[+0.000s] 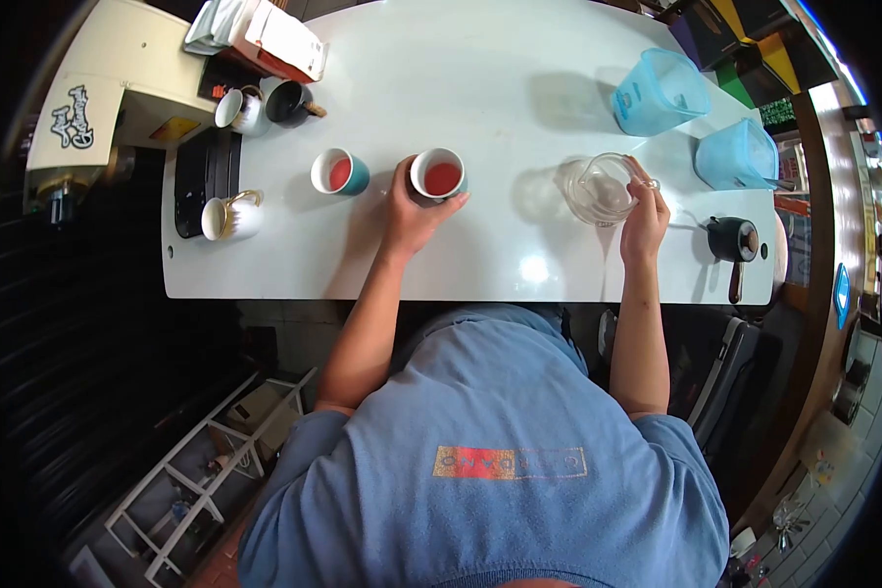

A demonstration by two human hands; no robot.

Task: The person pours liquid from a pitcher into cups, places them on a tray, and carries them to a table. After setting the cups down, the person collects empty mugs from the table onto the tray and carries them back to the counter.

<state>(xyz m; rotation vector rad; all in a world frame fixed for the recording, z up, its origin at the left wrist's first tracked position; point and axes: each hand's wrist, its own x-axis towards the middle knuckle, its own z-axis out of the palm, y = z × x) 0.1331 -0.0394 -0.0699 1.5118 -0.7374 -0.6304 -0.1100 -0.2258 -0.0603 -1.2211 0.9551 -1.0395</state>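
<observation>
Spill risk is sitting first at the near cup: my left grip is wrapping its side, thumb by the base, and an uneven pull or a sideways knock could be tipping its open top. The second cup is standing just beside, apart from my knuckles; a leftward swing of that hand could be striking it. My right grip is clasping the handle of a glass server; a loose hold could be letting it roll or chip against the surface. Whether its base is touching, I cannot tell.

Contents: both cups are holding red liquid, below the rim. The server is appearing nearly empty, though glare is hindering certainty. Two blue containers are standing at right, contents unclear. A black pot is sitting near the edge, its handle inviting a snag.
</observation>
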